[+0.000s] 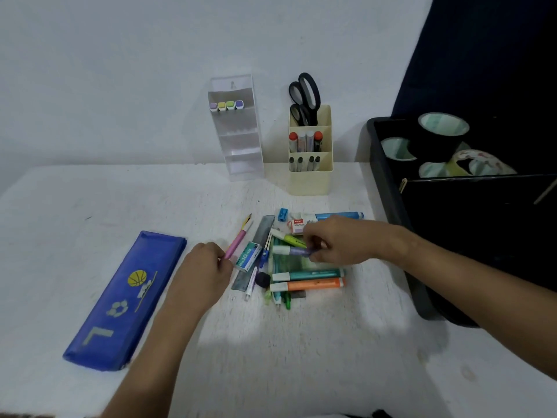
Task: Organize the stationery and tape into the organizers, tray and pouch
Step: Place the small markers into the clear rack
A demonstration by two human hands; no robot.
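While both of my hands are working over the pile of stationery on the white bench (pixel 90 200), my left hand (pixel 208 267) is pinching the near end of a pink pencil (pixel 238 239), its fingers curled round it. My right hand (pixel 334 239) is gripping a purple highlighter (pixel 294 251) by its barrel, the white cap pointing left. Just behind it a yellow-green highlighter (pixel 287 237) is lying tilted, partly under my fingers. Nearer to me, a teal highlighter (pixel 307 275) and an orange highlighter (pixel 307 285) are lying side by side, caps to the left. Between my hands a grey ruler (pixel 256 251) is lying slantwise, with a teal staple box (pixel 248 256) beside it and touching the pink pencil. A blue sharpener (pixel 283 214), a white staples box with a red label (pixel 298 226) and a blue marker (pixel 340 215) are sitting at the far edge of the pile. A blue pouch (pixel 126 300) with a basketball print is lying well to the left, apart from the pile. At the back, a clear tiered organizer (pixel 238 146) is holding four pastel-capped highlighters in its top tier, and a cream organizer (pixel 310 176) is holding black scissors (pixel 306 98), markers and pens. On the right, a black tray (pixel 391 206) is holding rolls of tape (pixel 443 128).
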